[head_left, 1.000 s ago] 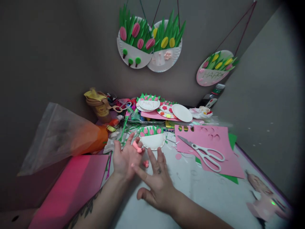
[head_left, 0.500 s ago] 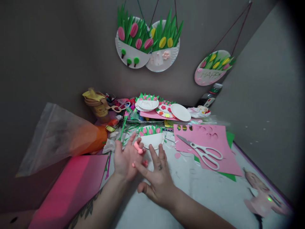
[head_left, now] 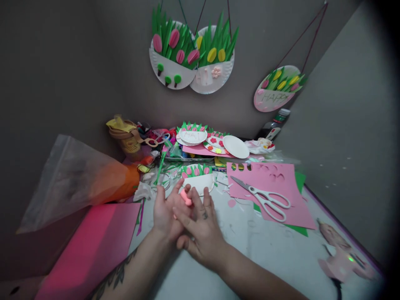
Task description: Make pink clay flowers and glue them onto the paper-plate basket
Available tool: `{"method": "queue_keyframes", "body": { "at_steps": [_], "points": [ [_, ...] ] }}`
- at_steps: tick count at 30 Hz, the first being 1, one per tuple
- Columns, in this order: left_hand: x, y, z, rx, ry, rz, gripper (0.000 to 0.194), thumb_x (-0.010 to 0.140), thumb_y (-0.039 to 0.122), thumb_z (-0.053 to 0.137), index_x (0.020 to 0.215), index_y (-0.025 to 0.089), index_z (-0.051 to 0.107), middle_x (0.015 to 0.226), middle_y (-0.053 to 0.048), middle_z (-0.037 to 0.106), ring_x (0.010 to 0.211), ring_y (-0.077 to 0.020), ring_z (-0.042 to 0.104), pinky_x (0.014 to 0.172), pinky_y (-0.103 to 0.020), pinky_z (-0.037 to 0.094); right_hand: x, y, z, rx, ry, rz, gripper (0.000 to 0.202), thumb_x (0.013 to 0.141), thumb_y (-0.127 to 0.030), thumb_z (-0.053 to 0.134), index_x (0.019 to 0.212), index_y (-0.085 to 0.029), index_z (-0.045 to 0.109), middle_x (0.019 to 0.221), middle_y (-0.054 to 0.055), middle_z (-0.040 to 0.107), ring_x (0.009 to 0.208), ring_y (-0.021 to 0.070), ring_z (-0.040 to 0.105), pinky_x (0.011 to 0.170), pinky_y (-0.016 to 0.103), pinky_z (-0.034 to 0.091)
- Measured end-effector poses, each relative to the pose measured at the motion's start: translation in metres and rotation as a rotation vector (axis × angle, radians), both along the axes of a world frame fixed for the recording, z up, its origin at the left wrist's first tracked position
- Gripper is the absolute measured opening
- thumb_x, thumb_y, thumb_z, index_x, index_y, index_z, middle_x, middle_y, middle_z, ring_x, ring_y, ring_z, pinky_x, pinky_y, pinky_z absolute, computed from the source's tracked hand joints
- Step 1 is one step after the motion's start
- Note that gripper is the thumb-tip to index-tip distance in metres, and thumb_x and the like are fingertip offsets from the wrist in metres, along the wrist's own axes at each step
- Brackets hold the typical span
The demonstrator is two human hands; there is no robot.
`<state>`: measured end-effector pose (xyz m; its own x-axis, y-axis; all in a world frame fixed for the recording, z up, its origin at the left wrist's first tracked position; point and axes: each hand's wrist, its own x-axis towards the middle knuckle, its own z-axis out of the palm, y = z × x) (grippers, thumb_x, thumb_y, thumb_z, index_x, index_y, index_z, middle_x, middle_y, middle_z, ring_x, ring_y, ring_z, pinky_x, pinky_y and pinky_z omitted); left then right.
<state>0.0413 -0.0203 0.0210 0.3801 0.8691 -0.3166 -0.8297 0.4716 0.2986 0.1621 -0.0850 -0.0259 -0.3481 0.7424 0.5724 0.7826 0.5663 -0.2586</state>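
Observation:
Palm up over the white table, my left hand [head_left: 168,212] has a soft pink piece [head_left: 186,198] lying across its fingers, which are loosely spread. My right hand [head_left: 203,227] is palm down with its fingers apart, its fingertips over the left palm and fingers. A bit of pink shows by the right index fingertip; the rest there is hidden. Just beyond the hands lies a white paper plate [head_left: 200,183] with pink tulips and green paper leaves.
White-handled scissors [head_left: 265,200] rest on pink paper [head_left: 300,212] at the right. A pink glue gun [head_left: 339,264] is at the right edge. An orange bag [head_left: 121,183] and pink sheet [head_left: 93,246] are at the left. Decorated plates [head_left: 193,135] stand at the back.
My right hand has moved slightly left and closer over my left palm. My left hand has shifted a little right, and the pink piece has moved with it.

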Motion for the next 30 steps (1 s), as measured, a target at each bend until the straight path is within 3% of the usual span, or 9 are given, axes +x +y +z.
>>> {"method": "queue_keyframes", "body": {
  "at_steps": [4,8,12,16,21,25,30],
  "points": [
    [-0.0012,0.0018,-0.0011,0.06,-0.012,0.126,0.057,0.089,0.063,0.026,0.104,0.016,0.055,0.087,-0.008,0.058,0.068,-0.0168,0.058,0.063,-0.033,0.051,0.0019,0.0004,-0.0004,0.034,-0.044,0.045,0.075,0.075,-0.063,0.063,0.141,-0.038,0.038,0.158,0.005,0.001,0.141,0.0433,0.0,0.104,0.063,0.028],
    [-0.001,0.0016,-0.0032,0.014,0.011,0.018,0.057,0.089,0.062,0.024,0.108,0.017,0.054,0.092,-0.009,0.058,0.072,-0.0197,0.06,0.062,-0.034,0.051,0.0009,0.0002,0.0004,0.022,-0.052,-0.016,0.075,0.074,-0.064,0.064,0.139,-0.035,0.041,0.158,0.005,0.003,0.141,0.0437,-0.002,0.104,0.064,0.026],
    [-0.001,0.0013,-0.003,0.036,-0.004,0.1,0.057,0.089,0.062,0.024,0.101,0.017,0.056,0.087,-0.008,0.058,0.068,-0.0174,0.058,0.062,-0.032,0.051,0.0,-0.0015,0.0024,0.037,-0.041,0.034,0.083,0.068,-0.067,0.067,0.14,-0.036,0.04,0.158,0.007,0.001,0.14,0.0451,0.003,0.104,0.064,0.027],
    [0.0003,-0.0002,-0.0019,-0.023,0.003,-0.019,0.056,0.09,0.06,0.023,0.106,0.017,0.054,0.09,-0.009,0.058,0.069,-0.0184,0.059,0.061,-0.033,0.051,-0.0002,-0.0018,0.0027,0.004,0.016,0.007,0.089,0.062,-0.071,0.069,0.139,-0.035,0.041,0.158,0.008,-0.003,0.139,0.0478,0.002,0.104,0.066,0.024],
    [0.002,-0.0022,0.0008,0.037,-0.009,0.094,0.057,0.089,0.062,0.023,0.103,0.016,0.055,0.087,-0.008,0.058,0.068,-0.0176,0.059,0.062,-0.032,0.051,0.0002,-0.0022,0.0023,0.033,0.028,0.072,0.092,0.065,-0.081,0.053,0.143,-0.037,0.034,0.158,0.008,-0.001,0.139,0.0478,0.001,0.104,0.069,0.021],
    [0.0034,-0.0044,0.0038,-0.013,0.015,-0.006,0.058,0.09,0.061,0.022,0.109,0.017,0.054,0.091,-0.01,0.059,0.072,-0.0198,0.06,0.062,-0.035,0.052,0.0001,-0.0026,0.0042,-0.01,0.032,0.023,0.088,0.07,-0.074,0.057,0.144,-0.034,0.033,0.157,0.012,-0.004,0.138,0.0491,-0.004,0.103,0.071,0.02],
    [-0.0005,0.0009,0.0016,0.034,0.01,0.113,0.057,0.09,0.061,0.023,0.105,0.016,0.054,0.086,-0.008,0.057,0.067,-0.0167,0.058,0.061,-0.032,0.052,0.0003,-0.0053,0.0053,0.011,-0.006,0.097,0.085,0.071,-0.069,0.062,0.143,-0.034,0.034,0.157,0.012,-0.002,0.138,0.0492,-0.004,0.103,0.07,0.021]
  ]
}}
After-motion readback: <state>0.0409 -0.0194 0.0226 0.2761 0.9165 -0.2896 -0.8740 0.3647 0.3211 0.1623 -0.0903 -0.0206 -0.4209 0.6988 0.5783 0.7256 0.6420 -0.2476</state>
